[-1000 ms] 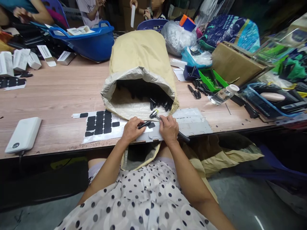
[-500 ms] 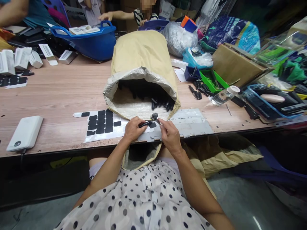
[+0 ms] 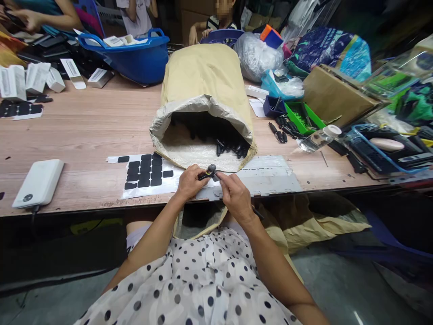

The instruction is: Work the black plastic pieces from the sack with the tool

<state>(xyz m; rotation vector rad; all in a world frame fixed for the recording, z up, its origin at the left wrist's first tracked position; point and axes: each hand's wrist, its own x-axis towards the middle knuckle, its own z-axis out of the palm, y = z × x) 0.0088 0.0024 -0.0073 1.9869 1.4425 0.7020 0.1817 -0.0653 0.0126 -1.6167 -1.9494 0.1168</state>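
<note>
My left hand [image 3: 188, 181] is closed round a small black stick-shaped part [image 3: 204, 175] at the table's near edge. My right hand [image 3: 234, 196] grips the handle of a small hammer whose round head [image 3: 211, 169] rests against the end of that part. Both hands work over a grey plate [image 3: 270, 176] in front of a tan sack [image 3: 203, 90] lying on its side, its mouth open toward me with several black parts [image 3: 232, 146] inside. A white sheet of black rectangular pads [image 3: 144, 171] lies just left of my left hand.
A white power bank [image 3: 39, 183] sits near the left front edge. A blue tub [image 3: 131, 56], white boxes and other people's arms are at the back. A green tray [image 3: 299, 115], a clear bottle [image 3: 316, 137] and loose black parts lie to the right. Another sack hangs under the table.
My right hand has drawn back toward me and tilted the hammer, so its head now meets the end of the black part. The view has shifted slightly right.
</note>
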